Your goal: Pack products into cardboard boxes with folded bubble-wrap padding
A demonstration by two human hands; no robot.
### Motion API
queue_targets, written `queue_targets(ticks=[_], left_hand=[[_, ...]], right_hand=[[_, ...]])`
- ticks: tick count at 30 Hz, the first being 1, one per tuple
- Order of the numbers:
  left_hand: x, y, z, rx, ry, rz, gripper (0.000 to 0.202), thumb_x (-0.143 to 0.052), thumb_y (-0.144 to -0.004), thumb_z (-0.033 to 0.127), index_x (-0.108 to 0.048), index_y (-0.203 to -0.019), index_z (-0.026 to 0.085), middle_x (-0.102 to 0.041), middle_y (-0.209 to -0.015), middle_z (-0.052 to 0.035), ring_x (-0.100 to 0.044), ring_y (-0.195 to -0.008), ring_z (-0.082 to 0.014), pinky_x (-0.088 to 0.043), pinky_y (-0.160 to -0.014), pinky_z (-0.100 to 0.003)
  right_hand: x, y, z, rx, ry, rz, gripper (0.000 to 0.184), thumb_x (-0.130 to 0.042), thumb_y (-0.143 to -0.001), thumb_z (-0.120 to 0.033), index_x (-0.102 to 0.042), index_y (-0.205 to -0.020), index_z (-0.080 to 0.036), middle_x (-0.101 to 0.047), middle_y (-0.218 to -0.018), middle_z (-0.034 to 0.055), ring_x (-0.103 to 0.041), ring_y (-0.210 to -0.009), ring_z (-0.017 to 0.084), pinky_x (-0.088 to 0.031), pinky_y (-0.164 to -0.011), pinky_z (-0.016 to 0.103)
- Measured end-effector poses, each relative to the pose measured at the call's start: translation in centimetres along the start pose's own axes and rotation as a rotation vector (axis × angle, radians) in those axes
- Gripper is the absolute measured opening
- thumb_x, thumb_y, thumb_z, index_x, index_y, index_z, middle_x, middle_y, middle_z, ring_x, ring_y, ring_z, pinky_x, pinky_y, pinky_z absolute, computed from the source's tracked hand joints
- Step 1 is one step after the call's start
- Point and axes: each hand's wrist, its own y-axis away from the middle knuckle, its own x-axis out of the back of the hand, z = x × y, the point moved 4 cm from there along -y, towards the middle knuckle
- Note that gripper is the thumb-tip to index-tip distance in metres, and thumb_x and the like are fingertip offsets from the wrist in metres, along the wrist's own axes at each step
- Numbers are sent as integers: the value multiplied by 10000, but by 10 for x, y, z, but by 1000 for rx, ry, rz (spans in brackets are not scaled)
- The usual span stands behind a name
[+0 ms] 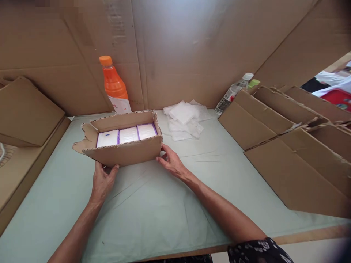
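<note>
A small open-topped cardboard box [126,153] is held between my two hands above the pale green table cover. Inside it, three white packs [128,135] with purple edges sit side by side; what they contain I cannot tell. My left hand [104,180] grips the lower front edge near the left end, thumb in front and fingertips hidden beneath. At the front right corner, my right hand [172,160] has its fingers curled against the box, partly out of sight. The flap at the box's left end is torn and ragged.
Thin white sheets [186,118] lie loosely piled behind and right of the box. An orange drink bottle [114,86] and a clear bottle [233,93] lean near the cardboard back wall [175,54]. Several cardboard boxes [298,160] stand at right; more cardboard [27,113] is at left.
</note>
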Motion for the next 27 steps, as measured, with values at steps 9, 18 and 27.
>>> queue_targets(ticks=[9,18,27], left_hand=[[-10,3,-22,-5,121,156,463,-748,-777,367,-516,-1150,218,-571,-996,-7,-560,-892,-159,-460,-834,-296],[-11,1,-22,-33,130,184,473,-738,-759,282,-521,-1172,205,-575,-962,-1,-567,-849,-142,-469,-817,-279],[9,39,13,-50,96,309,824,-745,-775,299,-389,-1513,215,-525,-1426,-140,-530,-1305,-276,-419,-1111,-461]], right_hand=[[128,-6,100,-112,697,264,580,-559,-797,-188,-608,-1375,-182,-565,-1481,174,-529,-1330,359,-448,-1052,566],[165,-21,86,-75,840,349,254,-472,-915,-219,-721,-955,-184,-717,-1273,142,-642,-1168,323,-468,-938,491],[139,77,-43,218,621,254,154,-536,-972,-222,-684,-1015,-227,-786,-1044,55,-739,-950,227,-538,-850,373]])
